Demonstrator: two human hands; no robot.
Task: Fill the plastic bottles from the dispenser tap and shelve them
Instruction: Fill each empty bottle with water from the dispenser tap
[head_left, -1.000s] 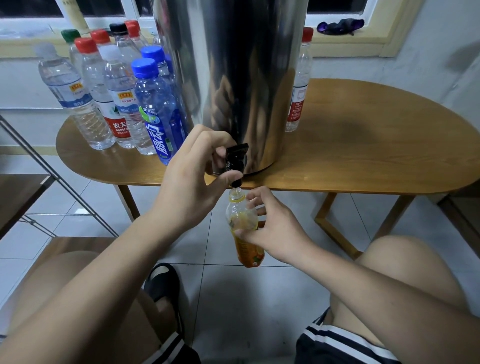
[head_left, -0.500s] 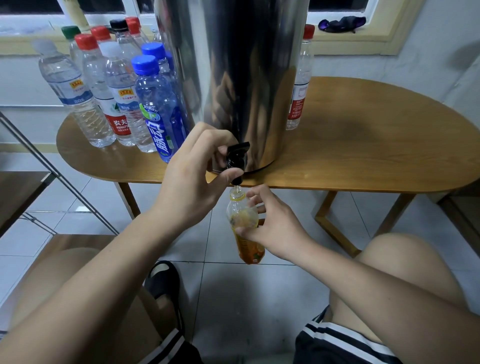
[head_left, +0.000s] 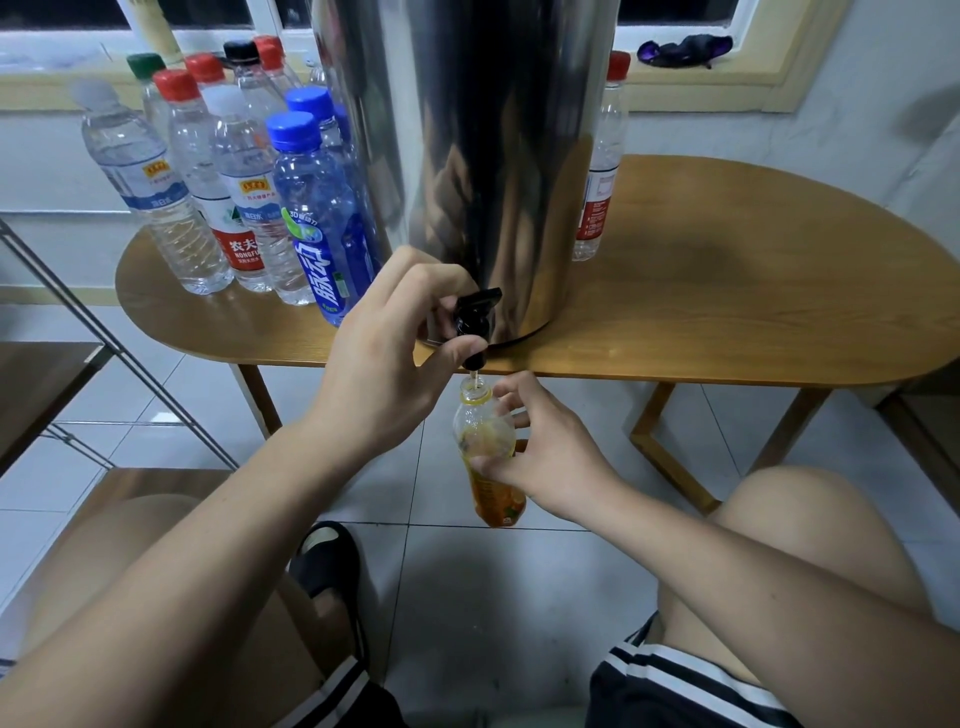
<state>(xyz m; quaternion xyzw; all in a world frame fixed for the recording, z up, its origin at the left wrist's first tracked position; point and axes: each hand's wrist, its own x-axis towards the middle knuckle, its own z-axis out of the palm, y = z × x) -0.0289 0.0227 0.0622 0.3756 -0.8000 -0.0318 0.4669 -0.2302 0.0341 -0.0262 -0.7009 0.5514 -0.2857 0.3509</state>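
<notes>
1. The left hand (head_left: 384, 374) is curled round the black tap (head_left: 475, 319), fingers hooked over the top and the thumb pressed against the spout from below.
2. The right hand (head_left: 540, 457) grips a small bottle (head_left: 496, 499) with an orange label, thumb on the near side and fingers wrapped round the far side of its shoulder.
3. The small bottle is uncapped and upright, its mouth right under the tap and just below the left thumb. A thin stream runs from the spout into the neck.
4. The tap sticks out from the foot of a shiny metal dispenser (head_left: 493, 156), which stands just beyond both hands at the near edge of a wooden table (head_left: 753, 312).
5. Beyond and to the left of the left hand stands a group of capped bottles. A blue bottle (head_left: 317, 223) is nearest that hand, with clear bottles (head_left: 156, 197) further left and behind.
6. Beyond the right hand, on the other side of the dispenser, stands one clear bottle with a red cap (head_left: 602, 171).
7. Far left of the left hand stands a metal rack (head_left: 104, 332).
8. Below the left forearm, a black sandal (head_left: 327, 561) rests on the tiled floor.
</notes>
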